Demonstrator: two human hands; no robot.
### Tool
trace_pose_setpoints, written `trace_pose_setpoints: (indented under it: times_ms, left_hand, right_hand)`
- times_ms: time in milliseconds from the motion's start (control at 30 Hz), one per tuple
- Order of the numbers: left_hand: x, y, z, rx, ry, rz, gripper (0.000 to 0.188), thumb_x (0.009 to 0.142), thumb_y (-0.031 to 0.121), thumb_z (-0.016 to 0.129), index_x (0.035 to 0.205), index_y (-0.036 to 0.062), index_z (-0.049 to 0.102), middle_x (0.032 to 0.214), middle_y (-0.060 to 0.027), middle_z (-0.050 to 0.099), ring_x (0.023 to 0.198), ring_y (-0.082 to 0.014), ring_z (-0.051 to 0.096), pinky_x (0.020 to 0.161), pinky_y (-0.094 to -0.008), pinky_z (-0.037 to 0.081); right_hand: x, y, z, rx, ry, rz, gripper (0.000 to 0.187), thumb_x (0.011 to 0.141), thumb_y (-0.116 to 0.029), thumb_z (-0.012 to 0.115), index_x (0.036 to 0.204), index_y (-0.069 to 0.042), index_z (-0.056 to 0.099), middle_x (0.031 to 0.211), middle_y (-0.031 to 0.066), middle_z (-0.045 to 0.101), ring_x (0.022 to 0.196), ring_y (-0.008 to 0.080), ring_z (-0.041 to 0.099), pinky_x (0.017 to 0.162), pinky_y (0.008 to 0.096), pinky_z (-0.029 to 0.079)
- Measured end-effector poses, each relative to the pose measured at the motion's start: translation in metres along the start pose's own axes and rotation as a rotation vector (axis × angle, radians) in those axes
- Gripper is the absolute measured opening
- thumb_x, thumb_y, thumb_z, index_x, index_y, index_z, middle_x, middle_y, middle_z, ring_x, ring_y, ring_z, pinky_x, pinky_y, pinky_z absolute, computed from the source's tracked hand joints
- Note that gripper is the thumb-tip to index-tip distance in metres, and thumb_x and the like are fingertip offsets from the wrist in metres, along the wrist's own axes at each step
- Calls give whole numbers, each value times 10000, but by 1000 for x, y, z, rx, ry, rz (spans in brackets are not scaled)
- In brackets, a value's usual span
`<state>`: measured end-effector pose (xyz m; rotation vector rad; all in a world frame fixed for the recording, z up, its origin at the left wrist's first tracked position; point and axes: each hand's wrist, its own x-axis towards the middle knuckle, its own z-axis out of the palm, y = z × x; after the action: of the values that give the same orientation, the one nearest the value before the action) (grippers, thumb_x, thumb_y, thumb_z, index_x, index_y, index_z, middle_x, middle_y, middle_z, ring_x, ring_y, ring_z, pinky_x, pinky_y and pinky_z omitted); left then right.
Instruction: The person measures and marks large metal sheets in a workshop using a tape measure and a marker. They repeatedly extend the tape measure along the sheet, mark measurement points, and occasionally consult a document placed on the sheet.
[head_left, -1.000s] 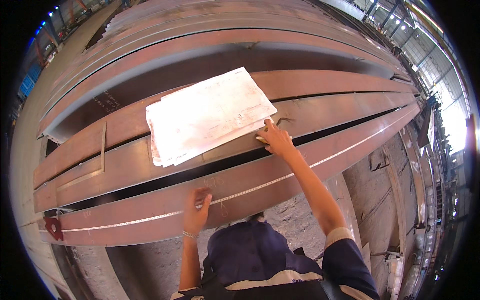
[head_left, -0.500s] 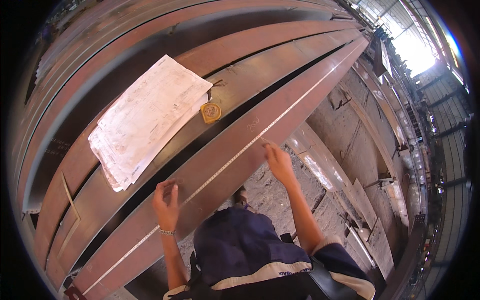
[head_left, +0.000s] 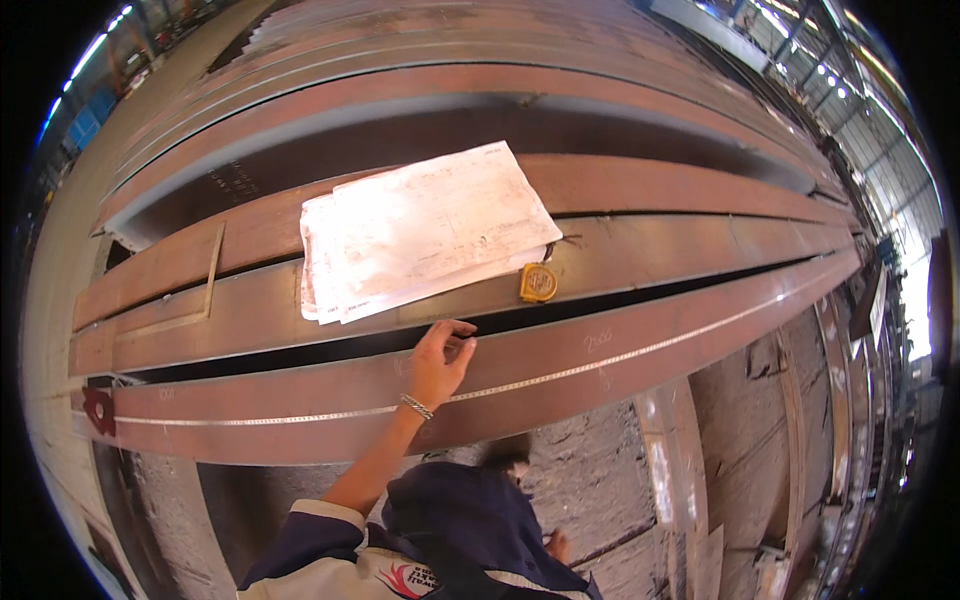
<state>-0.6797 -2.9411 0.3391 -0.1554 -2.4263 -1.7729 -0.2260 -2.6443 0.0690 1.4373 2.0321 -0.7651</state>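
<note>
My left hand (head_left: pixel 440 362) hovers over or rests on the nearest reddish steel beam (head_left: pixel 520 350), its fingers curled and thumb bent in. Whatever the fingers may pinch is too small to make out. Just below the hand, a pale measuring tape strip (head_left: pixel 560 376) runs lengthwise along the beam. Pale handwritten marks show on the steel. Beside my dark blue clothing, a bit of what seems to be my right hand (head_left: pixel 557 546) shows low down; its fingers are hidden. Beyond the left hand, a yellow tape measure (head_left: pixel 538 283) sits against a stack of worn white papers (head_left: pixel 430 230).
A dark red metal piece with a hole (head_left: pixel 99 411) stands at the beam's left end. A thin angled strip (head_left: pixel 213 270) lies on the beams behind. Dark gaps separate the beams, and more are stacked farther off. Steel pieces (head_left: pixel 665 470) lie on the dusty ground at right.
My view has turned left, bringing the beam's left end into sight. My left hand is now above the tape strip, near the beam's far edge. My right hand has drawn back toward my body.
</note>
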Motion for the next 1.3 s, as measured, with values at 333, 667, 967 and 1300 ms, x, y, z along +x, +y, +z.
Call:
trace_pose_setpoints:
  times_ms: [333, 667, 967, 1300]
  left_hand:
    - [15, -32, -28, 312, 490, 7, 163, 908, 125, 728, 1056, 67, 693, 995, -93, 717, 856, -242, 723, 758, -359, 586]
    - [-60, 33, 76, 409, 483, 249, 129, 885, 93, 724, 986, 51, 655, 947, -130, 649, 857, -315, 672, 761, -434, 529]
    - [-75, 49, 149, 476, 261, 373, 159, 858, 96, 748, 993, 81, 665, 1009, -93, 645, 976, -313, 625, 851, -437, 493]
    - [-66, 29, 165, 572, 52, 359, 277, 859, 187, 775, 1102, 126, 658, 1172, -71, 627, 1074, -299, 584, 957, -460, 410]
  right_hand:
    - [87, 24, -64, 263, 155, 47, 447, 937, -374, 526, 1228, -41, 586, 993, 256, 710, 929, 445, 706, 816, 553, 547]
    - [196, 153, -88, 193, 234, 6, 692, 849, -262, 614, 1481, -58, 421, 1153, 251, 695, 988, 436, 697, 830, 568, 551]
    - [207, 140, -103, 571, 234, 173, 354, 1021, -318, 547, 1125, -31, 725, 903, 204, 728, 690, 369, 706, 674, 508, 603]
    - [168, 79, -95, 442, 205, 117, 316, 912, -156, 539, 1193, -54, 642, 890, 219, 738, 743, 347, 736, 760, 478, 574]
